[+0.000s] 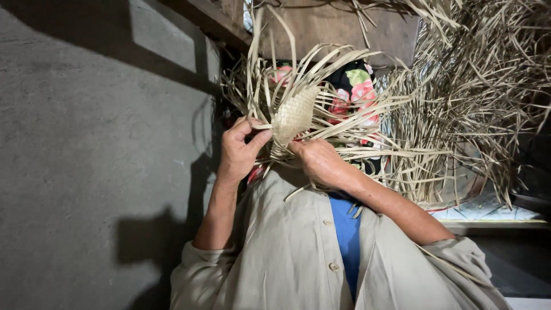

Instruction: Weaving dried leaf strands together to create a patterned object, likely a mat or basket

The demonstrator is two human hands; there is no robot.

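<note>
Item I see: small woven palm-leaf piece (294, 116), held up between both hands. Left hand (240, 150) fingers pinch its loose strips; right hand (321, 162) fingers clamp its lower edge. Dry strip pile (476, 97) lies well right of the fingers.

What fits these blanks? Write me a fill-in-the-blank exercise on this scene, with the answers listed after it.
1. The left hand pinches the edge of a small ____ patch of pale strips.
2. Under the open beige shirt shows a ____ garment.
3. The grey wall stands on the person's ____ side.
4. Behind the patch lies a dark cloth printed with pink ____.

Missing words: woven; blue; left; flowers
</note>
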